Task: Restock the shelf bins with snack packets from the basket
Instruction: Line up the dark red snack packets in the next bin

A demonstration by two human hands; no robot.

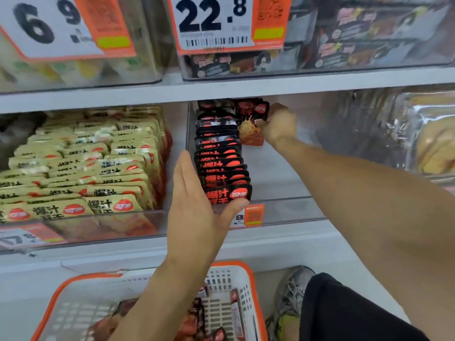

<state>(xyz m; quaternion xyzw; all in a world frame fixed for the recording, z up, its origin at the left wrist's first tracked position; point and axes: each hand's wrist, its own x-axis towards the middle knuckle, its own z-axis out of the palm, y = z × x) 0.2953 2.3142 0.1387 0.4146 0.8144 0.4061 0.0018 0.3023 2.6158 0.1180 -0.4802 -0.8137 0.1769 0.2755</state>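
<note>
A clear shelf bin (283, 207) on the middle shelf holds a row of black-and-red snack packets (221, 166) along its left side. My left hand (197, 205) stands flat and upright against the front of that row, with its thumb on the frontmost packet. Deep at the back of the bin, my right hand (279, 125) grips one black-and-red packet (252, 123) standing upright beside the row. Below, the white basket with an orange rim (236, 286) holds more red and black packets (194, 321), partly hidden by my left forearm.
The bin to the left (147, 220) is packed with beige packets (81, 178). Upper-shelf bins carry large price tags (211, 23). A bin with clear-wrapped yellow snacks (433, 143) stands at right. My shoe (293, 294) is beside the basket on the floor.
</note>
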